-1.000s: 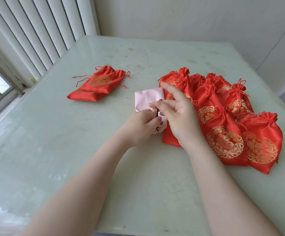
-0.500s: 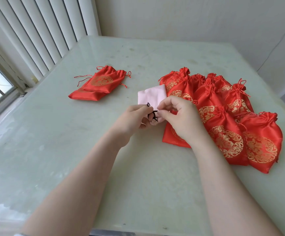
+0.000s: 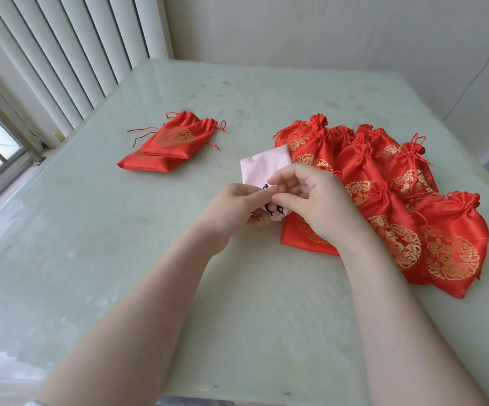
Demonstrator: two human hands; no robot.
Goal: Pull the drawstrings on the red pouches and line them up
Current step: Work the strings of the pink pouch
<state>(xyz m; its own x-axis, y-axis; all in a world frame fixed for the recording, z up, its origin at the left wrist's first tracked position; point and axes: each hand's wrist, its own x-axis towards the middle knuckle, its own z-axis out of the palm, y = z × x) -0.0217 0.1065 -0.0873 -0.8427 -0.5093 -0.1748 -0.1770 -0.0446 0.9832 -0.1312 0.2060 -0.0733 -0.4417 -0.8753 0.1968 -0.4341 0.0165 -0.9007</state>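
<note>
A pale pink pouch (image 3: 266, 165) with a black drawstring lies at the table's middle. My left hand (image 3: 234, 212) grips its gathered mouth. My right hand (image 3: 310, 200) pinches the black cord right beside the left hand. Several red pouches with gold prints (image 3: 395, 200), their mouths cinched, lie overlapping in a row on the right, partly under my right hand. A small stack of flat red pouches (image 3: 167, 145) with loose strings lies at the left.
The pale green table (image 3: 105, 259) reaches a window with vertical blinds (image 3: 62, 54) on the left and a white wall behind. Its near edge (image 3: 193, 401) runs along the bottom of the view.
Both hands stayed on the pink pouch's mouth. My right hand's fingers curled in and now pinch the cord, and the mouth looks more bunched.
</note>
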